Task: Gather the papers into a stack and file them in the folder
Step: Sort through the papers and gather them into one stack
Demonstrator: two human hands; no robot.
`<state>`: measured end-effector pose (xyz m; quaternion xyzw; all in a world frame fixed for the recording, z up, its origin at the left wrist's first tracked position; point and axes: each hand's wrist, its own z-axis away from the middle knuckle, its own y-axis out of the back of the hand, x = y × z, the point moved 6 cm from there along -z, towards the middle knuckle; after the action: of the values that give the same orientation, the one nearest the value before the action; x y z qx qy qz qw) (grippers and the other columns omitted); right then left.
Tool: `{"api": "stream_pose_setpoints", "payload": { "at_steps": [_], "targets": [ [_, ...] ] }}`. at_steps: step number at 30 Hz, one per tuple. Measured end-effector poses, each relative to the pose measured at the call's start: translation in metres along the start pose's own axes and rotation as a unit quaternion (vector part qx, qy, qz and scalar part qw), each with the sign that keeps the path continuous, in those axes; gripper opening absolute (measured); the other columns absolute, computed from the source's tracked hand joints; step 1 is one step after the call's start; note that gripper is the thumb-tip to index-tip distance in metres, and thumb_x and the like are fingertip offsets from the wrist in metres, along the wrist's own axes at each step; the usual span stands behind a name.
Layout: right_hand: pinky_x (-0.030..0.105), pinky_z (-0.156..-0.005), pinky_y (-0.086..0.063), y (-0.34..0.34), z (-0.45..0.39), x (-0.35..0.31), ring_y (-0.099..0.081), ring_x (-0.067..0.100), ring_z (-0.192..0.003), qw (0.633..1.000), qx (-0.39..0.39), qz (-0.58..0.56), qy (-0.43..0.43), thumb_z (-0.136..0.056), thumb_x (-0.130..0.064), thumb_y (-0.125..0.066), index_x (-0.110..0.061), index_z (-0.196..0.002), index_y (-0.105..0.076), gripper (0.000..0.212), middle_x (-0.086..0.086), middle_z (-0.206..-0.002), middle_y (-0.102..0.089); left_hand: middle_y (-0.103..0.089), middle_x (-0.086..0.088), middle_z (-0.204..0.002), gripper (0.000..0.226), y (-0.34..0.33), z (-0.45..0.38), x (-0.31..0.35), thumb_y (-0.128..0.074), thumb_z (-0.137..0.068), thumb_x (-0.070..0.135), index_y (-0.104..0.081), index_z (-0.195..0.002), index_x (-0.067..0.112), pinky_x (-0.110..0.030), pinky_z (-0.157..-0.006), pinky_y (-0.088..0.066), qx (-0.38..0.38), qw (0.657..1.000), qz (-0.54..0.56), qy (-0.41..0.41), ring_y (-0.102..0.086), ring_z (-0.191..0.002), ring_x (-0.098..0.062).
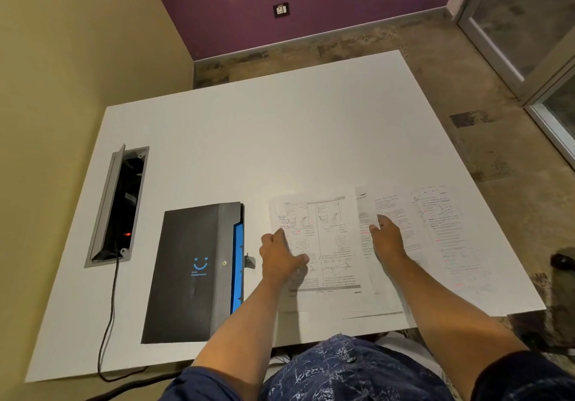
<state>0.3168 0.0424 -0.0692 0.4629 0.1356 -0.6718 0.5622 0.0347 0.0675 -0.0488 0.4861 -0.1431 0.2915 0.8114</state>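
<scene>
A: What is being handled at the near right part of the white table [280, 126]?

B: Printed papers [329, 245] are being pressed flat there. They are lying spread in overlapping sheets, reaching from just beside the folder [186, 276] toward the table's right edge, with their lower edges close to the near edge.

A: How are the hands being held?

B: The left hand [280, 257] is being rested on the left sheet with the fingers loosely bent; whether an edge is being pinched cannot be told. The right hand [387, 241] is being laid on the middle sheets, fingers extended and nothing gripped.

A: How should the gathering be done?

B: By judgement, the outer sheets [445, 232] are best being slid inward under flat fingers, the left sheet being kept anchored as the base. Corners should be squared before anything is lifted, since loose sheets are likely to be fanned or creased.

A: How are the papers looking?

B: White pages, printed with text and diagrams in columns, are being shown face up; pink marks are being seen on the right-hand ones.

A: And the folder?

B: It is lying closed near the near edge, left of the papers, black with a blue smile mark and blue dividers showing along its right side. An open cable box [119, 204] is sitting toward the left edge.
</scene>
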Motion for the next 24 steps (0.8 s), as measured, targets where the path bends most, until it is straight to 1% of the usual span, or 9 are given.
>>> {"api": "stream_pose_setpoints", "payload": {
  "at_steps": [2,5,8,9,11,14,16,20,24],
  "targets": [
    [0.037,-0.098,-0.052,-0.004,0.003,-0.002,-0.061,0.027,-0.120,0.999,-0.006,-0.039,-0.013,-0.106,-0.009,-0.050,-0.019,-0.153,-0.042,0.049,0.008,-0.148,-0.056,-0.032,-0.004,-0.126,0.084,0.002,0.000,-0.002,-0.090,-0.070,0.033,-0.044,-0.139,0.016,-0.032,-0.096,-0.042,0.008,0.999,0.045,0.026,-0.044,-0.118,-0.026],
    [0.038,-0.109,-0.042,-0.010,0.005,-0.004,-0.051,0.032,-0.138,0.998,-0.040,-0.038,-0.028,-0.108,-0.024,-0.050,-0.017,-0.160,-0.030,0.056,0.010,-0.156,-0.048,-0.039,-0.010,-0.126,0.071,0.003,0.001,-0.004,-0.090,-0.073,0.027,-0.049,-0.129,0.011,-0.023,-0.083,-0.048,0.012,0.989,0.126,0.073,-0.050,-0.103,-0.021],
    [0.027,-0.100,-0.049,-0.022,0.011,-0.005,-0.064,0.018,-0.116,0.991,-0.128,-0.041,-0.011,-0.105,-0.030,-0.059,-0.018,-0.157,-0.041,0.056,0.002,-0.136,-0.063,-0.061,-0.012,-0.121,0.057,0.002,0.002,-0.008,-0.088,-0.077,0.020,-0.050,-0.117,0.009,-0.011,-0.055,-0.047,0.011,0.977,0.190,0.101,-0.060,-0.084,-0.011],
    [0.021,-0.088,-0.054,-0.025,0.014,-0.005,-0.067,0.010,-0.104,0.986,-0.158,-0.041,-0.009,-0.102,-0.026,-0.065,-0.018,-0.152,-0.047,0.054,-0.001,-0.129,-0.068,-0.065,-0.009,-0.118,0.057,0.000,0.003,-0.010,-0.088,-0.077,0.018,-0.050,-0.118,0.010,-0.012,-0.057,-0.049,0.008,0.970,0.216,0.108,-0.062,-0.084,-0.010],
    [0.017,-0.074,-0.056,-0.029,0.016,0.000,-0.068,0.003,-0.095,0.979,-0.200,-0.035,-0.011,-0.097,-0.015,-0.072,-0.015,-0.144,-0.056,0.050,0.001,-0.125,-0.073,-0.068,-0.007,-0.119,0.060,-0.003,0.004,-0.013,-0.088,-0.077,0.014,-0.054,-0.125,0.004,-0.029,-0.079,-0.060,-0.005,0.955,0.265,0.130,-0.067,-0.098,-0.019],
    [0.027,-0.078,-0.057,-0.030,0.018,0.003,-0.069,0.010,-0.096,0.976,-0.212,-0.043,-0.018,-0.095,-0.002,-0.070,-0.012,-0.142,-0.059,0.049,0.009,-0.131,-0.071,-0.072,-0.011,-0.124,0.054,-0.008,0.005,-0.014,-0.087,-0.077,0.007,-0.063,-0.125,0.003,-0.047,-0.099,-0.057,-0.025,0.938,0.317,0.139,-0.069,-0.112,-0.030],
    [0.027,-0.077,-0.058,-0.030,0.021,0.000,-0.070,0.012,-0.097,0.976,-0.208,-0.055,-0.020,-0.096,0.000,-0.067,-0.014,-0.143,-0.058,0.050,0.007,-0.130,-0.071,-0.072,-0.011,-0.124,0.050,-0.007,0.006,-0.014,-0.086,-0.078,0.006,-0.065,-0.124,0.004,-0.047,-0.101,-0.056,-0.025,0.929,0.343,0.138,-0.069,-0.113,-0.031],
    [0.050,-0.107,-0.052,-0.029,0.024,-0.005,-0.065,0.027,-0.121,0.975,-0.205,-0.080,-0.003,-0.098,0.000,-0.063,-0.028,-0.145,-0.048,0.056,0.004,-0.139,-0.066,-0.071,-0.009,-0.124,0.055,-0.003,0.006,-0.015,-0.086,-0.079,0.006,-0.061,-0.128,0.006,-0.048,-0.101,-0.056,-0.031,0.912,0.387,0.129,-0.068,-0.114,-0.030],
    [0.041,-0.096,-0.057,-0.036,0.030,-0.006,-0.067,0.022,-0.116,0.969,-0.233,-0.074,-0.025,-0.102,-0.007,-0.060,-0.022,-0.150,-0.049,0.051,0.003,-0.137,-0.067,-0.068,-0.008,-0.124,0.047,-0.003,0.003,-0.013,-0.080,-0.081,-0.006,-0.058,-0.118,0.011,-0.045,-0.099,-0.056,-0.054,0.929,0.348,0.115,-0.065,-0.114,-0.028]
  ]
}}
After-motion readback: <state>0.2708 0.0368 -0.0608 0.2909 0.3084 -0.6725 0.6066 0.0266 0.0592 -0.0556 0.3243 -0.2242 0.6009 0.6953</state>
